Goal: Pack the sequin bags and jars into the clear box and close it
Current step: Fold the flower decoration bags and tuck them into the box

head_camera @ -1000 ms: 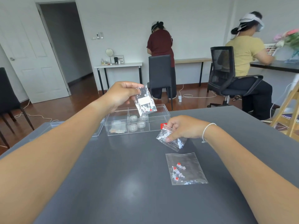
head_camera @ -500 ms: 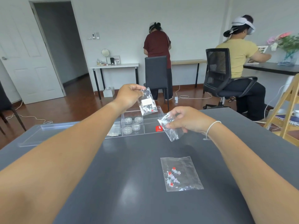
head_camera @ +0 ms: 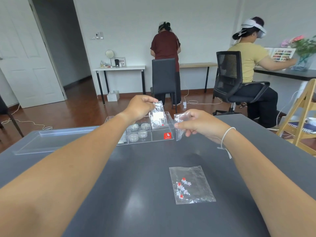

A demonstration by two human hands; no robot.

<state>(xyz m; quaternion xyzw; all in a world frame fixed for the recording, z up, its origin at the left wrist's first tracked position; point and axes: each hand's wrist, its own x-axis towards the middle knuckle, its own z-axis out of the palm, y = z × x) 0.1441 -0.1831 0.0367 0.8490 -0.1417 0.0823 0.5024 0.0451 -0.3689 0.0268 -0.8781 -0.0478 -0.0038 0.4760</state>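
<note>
Bagging step: two sequin bags going toward the clear box.

Left hand is pinching a labelled bag over the right compartment; right hand is pinching a second bag just beside the box. Jars sitting inside; third bag lying on the table. Next, probably: lowering, releasing.

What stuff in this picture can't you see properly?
- Left end of the clear box, head view: hidden behind the left arm.
- Bag in the right hand: fingers cover its middle, so its contents are unclear.
- White label on the bag held by the left hand: too small to read.
- Jars in the box: too small to tell what is inside.
- Red sticker: print too small.
</note>
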